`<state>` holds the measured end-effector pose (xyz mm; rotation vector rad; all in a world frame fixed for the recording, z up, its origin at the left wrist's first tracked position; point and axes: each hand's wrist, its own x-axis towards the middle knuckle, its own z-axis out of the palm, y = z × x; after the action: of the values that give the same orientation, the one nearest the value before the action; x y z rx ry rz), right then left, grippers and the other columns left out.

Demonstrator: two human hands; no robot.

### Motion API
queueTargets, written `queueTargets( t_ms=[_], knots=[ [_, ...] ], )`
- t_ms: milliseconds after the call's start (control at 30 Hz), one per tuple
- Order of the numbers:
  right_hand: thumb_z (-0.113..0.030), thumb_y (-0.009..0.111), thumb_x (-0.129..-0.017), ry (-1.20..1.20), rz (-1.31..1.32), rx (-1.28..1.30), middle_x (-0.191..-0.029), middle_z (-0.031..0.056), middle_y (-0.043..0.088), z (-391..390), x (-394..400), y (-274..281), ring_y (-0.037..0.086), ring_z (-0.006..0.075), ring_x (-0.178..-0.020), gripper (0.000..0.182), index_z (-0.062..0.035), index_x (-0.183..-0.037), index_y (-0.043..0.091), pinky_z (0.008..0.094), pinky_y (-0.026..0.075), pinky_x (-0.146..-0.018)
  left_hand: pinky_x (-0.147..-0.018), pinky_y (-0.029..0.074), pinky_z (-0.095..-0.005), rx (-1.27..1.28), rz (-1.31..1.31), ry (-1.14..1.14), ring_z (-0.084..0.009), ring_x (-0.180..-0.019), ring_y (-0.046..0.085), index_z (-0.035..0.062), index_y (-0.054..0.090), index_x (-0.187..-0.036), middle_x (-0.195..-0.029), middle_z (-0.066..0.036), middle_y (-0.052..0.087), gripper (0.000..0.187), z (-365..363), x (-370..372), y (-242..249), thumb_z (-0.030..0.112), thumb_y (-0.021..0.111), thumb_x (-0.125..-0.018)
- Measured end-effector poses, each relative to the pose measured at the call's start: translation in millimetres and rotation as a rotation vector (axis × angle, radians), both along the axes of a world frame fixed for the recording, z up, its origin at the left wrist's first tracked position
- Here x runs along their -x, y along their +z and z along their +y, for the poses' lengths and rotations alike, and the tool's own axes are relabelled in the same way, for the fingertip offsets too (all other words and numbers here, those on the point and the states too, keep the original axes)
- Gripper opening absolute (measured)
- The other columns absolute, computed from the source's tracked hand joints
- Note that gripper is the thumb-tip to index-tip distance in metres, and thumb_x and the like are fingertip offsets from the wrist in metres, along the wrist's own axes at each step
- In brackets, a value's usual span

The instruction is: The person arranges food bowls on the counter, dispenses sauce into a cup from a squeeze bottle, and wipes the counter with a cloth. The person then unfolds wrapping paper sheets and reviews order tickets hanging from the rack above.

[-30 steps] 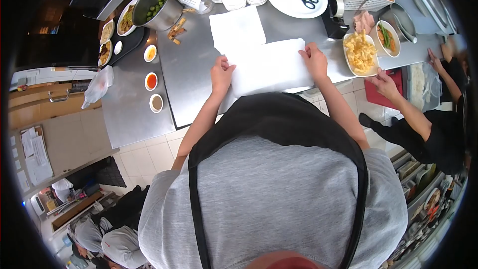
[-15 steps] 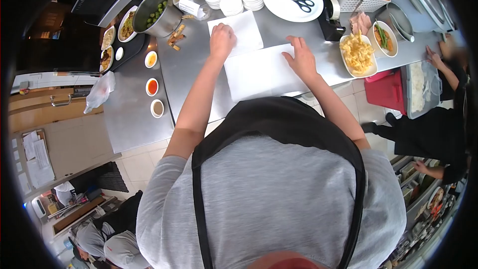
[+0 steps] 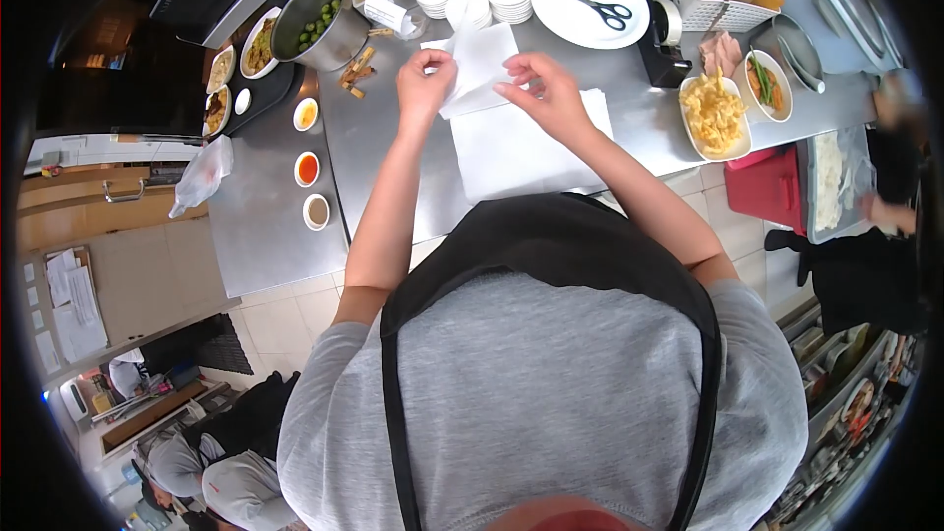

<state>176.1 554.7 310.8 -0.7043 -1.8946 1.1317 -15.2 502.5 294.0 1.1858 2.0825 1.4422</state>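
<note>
Thumb and fingers of my left hand (image 3: pixel 426 84) are pinched on the left edge of a small white paper sheet (image 3: pixel 481 64), which is partly lifted. My right hand (image 3: pixel 543 88) is at the sheet's right edge, its thumb and fingers curled towards it; whether they grip the paper is hard to tell. Nearer my body, larger white sheets (image 3: pixel 521 152) lie flat on the steel counter (image 3: pixel 393 192). Above the small sheet stand stacks of small white dishes (image 3: pixel 468 10).
A metal pot (image 3: pixel 339 37) and three sauce cups (image 3: pixel 307 169) are left. At the right are scissors (image 3: pixel 612 12) on a white plate (image 3: pixel 565 15), a black device (image 3: pixel 669 64), fried food (image 3: pixel 715 113) and a vegetable bowl (image 3: pixel 772 88). Other people stand far right and lower left.
My right hand has moved up and left from the larger sheets to the small sheet. My left hand has closed on that sheet's edge, and it has lifted. The person at right has moved.
</note>
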Motion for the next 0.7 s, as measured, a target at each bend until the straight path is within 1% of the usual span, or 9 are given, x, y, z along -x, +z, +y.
queueTargets(
  t_ms=[133,200,267,333,467,567,600,667,700],
  knots=[
    [-0.015,0.065,-0.076,0.068,0.095,0.174,-0.081,0.0082,0.060,2.8,14.9,-8.8,0.056,0.0157,-0.070,0.018,-0.0002,-0.084,0.059,0.0264,0.045,-0.066,-0.065,0.043,-0.0222,0.031,-0.033,-0.037,-0.0088,-0.073,0.053,-0.0008,0.062,-0.084,-0.081,-0.003,0.061,0.015,-8.2,-9.3,-2.1,0.011,0.061,-0.075],
    [-0.014,0.065,-0.077,0.079,0.107,0.256,-0.078,0.0075,0.060,5.1,16.5,-15.8,0.056,0.0142,-0.070,0.017,0.0002,-0.083,0.059,0.0252,0.044,-0.066,-0.068,0.044,-0.0231,-0.060,-0.201,-0.090,-0.0080,-0.077,0.054,-0.0012,0.062,-0.091,-0.087,-0.005,0.062,0.017,-14.2,-20.7,0.0,0.010,0.059,-0.079],
    [-0.008,0.062,-0.080,0.144,0.160,0.445,-0.077,-0.0017,0.056,5.8,14.7,-15.7,0.052,0.0069,-0.071,0.009,-0.0014,-0.085,0.058,0.0221,0.043,-0.067,-0.070,0.045,-0.0233,-0.087,-0.338,-0.115,-0.0074,-0.080,0.054,-0.0004,0.061,-0.098,-0.093,-0.005,0.062,0.019,-22.9,-40.6,17.2,0.011,0.057,-0.084],
    [-0.008,0.062,-0.080,0.134,0.163,0.482,-0.078,-0.0015,0.057,5.3,10.6,-9.3,0.052,0.0069,-0.071,0.008,-0.0016,-0.084,0.059,0.0221,0.043,-0.068,-0.065,0.044,-0.0209,-0.147,-0.425,-0.127,-0.0058,-0.072,0.052,0.0001,0.062,-0.099,-0.084,-0.001,0.062,0.021,-28.8,-52.8,19.7,0.014,0.057,-0.083],
    [-0.007,0.061,-0.079,0.190,0.217,0.477,-0.078,-0.0008,0.056,7.2,6.7,-13.6,0.052,0.0079,-0.073,0.007,-0.0012,-0.083,0.058,0.0232,0.043,-0.069,-0.062,0.043,-0.0202,-0.183,-0.430,-0.168,-0.0041,-0.071,0.050,-0.0010,0.062,-0.098,-0.083,0.000,0.061,0.021,-32.4,-65.2,20.6,0.013,0.057,-0.084],
    [-0.009,0.058,-0.079,0.208,0.277,0.462,-0.081,-0.0004,0.055,7.2,-2.0,-21.1,0.052,0.0093,-0.075,0.007,-0.0019,-0.082,0.057,0.0241,0.043,-0.069,-0.058,0.040,-0.0195,-0.047,-0.344,-0.124,-0.0029,-0.067,0.049,-0.0014,0.060,-0.096,-0.078,0.000,0.061,0.018,-34.8,-57.2,20.8,0.011,0.055,-0.085],
    [-0.010,0.056,-0.079,0.193,0.308,0.521,-0.081,-0.0006,0.054,7.8,-9.2,-18.7,0.052,0.0099,-0.075,0.007,-0.0027,-0.080,0.056,0.0245,0.043,-0.069,-0.058,0.040,-0.0195,-0.064,-0.328,-0.107,-0.0029,-0.067,0.049,-0.0014,0.060,-0.096,-0.078,0.000,0.061,0.018,-34.9,-54.2,18.2,0.011,0.055,-0.085],
    [-0.009,0.053,-0.078,0.140,0.337,0.547,-0.076,0.0009,0.052,14.1,-27.2,-17.8,0.053,0.0112,-0.071,0.007,-0.0026,-0.080,0.055,0.0252,0.046,-0.065,-0.068,0.043,-0.0210,-0.224,-0.569,-0.055,-0.0066,-0.075,0.055,0.0002,0.059,-0.098,-0.087,-0.003,0.062,0.017,-38.5,-45.0,7.3,0.011,0.053,-0.087],
    [-0.013,0.053,-0.078,0.025,0.373,0.618,-0.073,-0.0002,0.049,13.1,-35.1,-11.0,0.051,0.0105,-0.069,0.007,-0.0052,-0.077,0.054,0.0260,0.047,-0.064,-0.069,0.043,-0.0214,-0.181,-0.571,-0.028,-0.0071,-0.075,0.056,0.0005,0.059,-0.099,-0.088,-0.003,0.063,0.017,-43.1,-39.5,9.1,0.009,0.050,-0.088]
  ],
)
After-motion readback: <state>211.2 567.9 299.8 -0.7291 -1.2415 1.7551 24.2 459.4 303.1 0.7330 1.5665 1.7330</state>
